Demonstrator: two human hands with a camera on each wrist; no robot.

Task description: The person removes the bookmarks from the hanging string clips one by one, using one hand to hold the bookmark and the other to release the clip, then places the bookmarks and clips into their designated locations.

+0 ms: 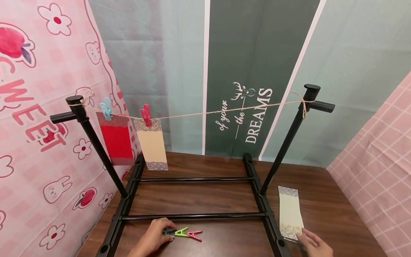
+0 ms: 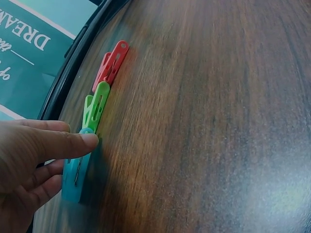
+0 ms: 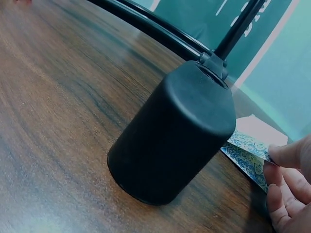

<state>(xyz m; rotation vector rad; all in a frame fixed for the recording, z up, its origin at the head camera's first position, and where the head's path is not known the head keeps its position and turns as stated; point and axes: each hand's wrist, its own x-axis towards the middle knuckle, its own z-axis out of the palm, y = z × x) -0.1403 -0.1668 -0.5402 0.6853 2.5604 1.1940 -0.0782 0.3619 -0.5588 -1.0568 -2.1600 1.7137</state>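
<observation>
At the near left, my left hand (image 1: 153,236) pinches a blue clothespin (image 2: 75,180) between thumb and fingers. A green clothespin (image 2: 96,108) and a red clothespin (image 2: 114,65) lie in a row beyond it on the wooden table. Outside the frame on the right, my right hand (image 1: 316,245) pinches the near end of a cream paper card (image 1: 289,208) with patterned ends. In the right wrist view that end (image 3: 250,144) is lifted a little, with another patterned card (image 3: 248,165) beneath it.
A black frame (image 1: 192,216) stands on the table (image 1: 192,198), with a string (image 1: 224,111) tied between its two uprights. A light blue clothespin (image 1: 106,108) holds a red card (image 1: 117,141) on the string; a pink clothespin (image 1: 146,115) holds a cream card (image 1: 151,146).
</observation>
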